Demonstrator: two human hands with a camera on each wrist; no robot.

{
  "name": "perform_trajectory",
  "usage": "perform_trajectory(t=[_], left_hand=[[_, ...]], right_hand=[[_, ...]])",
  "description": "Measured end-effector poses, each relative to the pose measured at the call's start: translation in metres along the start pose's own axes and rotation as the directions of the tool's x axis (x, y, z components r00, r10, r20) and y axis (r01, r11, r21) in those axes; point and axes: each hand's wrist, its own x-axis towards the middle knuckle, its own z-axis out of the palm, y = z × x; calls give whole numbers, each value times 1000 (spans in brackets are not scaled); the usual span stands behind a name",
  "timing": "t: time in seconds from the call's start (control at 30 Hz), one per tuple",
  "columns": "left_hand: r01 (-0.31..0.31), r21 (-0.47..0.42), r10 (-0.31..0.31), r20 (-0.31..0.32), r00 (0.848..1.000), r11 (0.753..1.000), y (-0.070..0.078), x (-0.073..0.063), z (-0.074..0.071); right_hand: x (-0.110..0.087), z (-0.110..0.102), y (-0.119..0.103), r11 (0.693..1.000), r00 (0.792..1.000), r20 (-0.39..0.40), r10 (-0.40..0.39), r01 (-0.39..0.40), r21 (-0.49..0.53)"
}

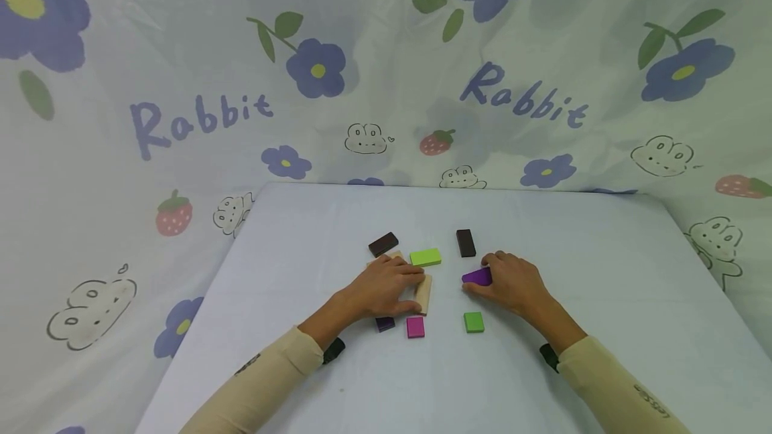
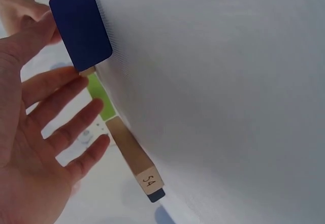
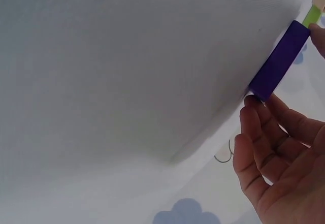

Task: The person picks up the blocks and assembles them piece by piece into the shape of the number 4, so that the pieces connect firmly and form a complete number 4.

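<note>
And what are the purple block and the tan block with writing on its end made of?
The purple block: probably painted wood, smooth and fairly matte, going by its even colour; plastic is possible. The tan block: most likely bare wood, unpainted, judging by its natural pale-brown colour.

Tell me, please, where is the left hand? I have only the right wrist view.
Observer: In the head view, the left hand has its thumb and forefinger at a light wooden block.
Operator: Thank you. What lies beyond the purple block, away from the person?
Observer: A dark brown block lies there.
Operator: And does any block carry a written mark?
Observer: Yes, the left wrist view shows one on the end of another wooden block.
</note>
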Motion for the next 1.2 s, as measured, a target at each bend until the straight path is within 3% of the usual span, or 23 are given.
perform_trajectory(t=[0.47,0.7,0.97,1.2], left_hand=[[26,-110,-16,89,996,994,0,4,-5],[71,-164,-46,147,988,984,-4,9,-7],[93,-186,-63,160,985,978,-5,13,-10],[87,-199,-61,129,990,976,-4,15,-10]], right_hand=[[-5,-1,3,999,998,37,41,-41,9],[-6,-2,2,998,998,37,55,-56,26],[-8,-2,3,997,998,25,60,-61,53],[-10,-1,6,994,1000,6,9,-10,112]])
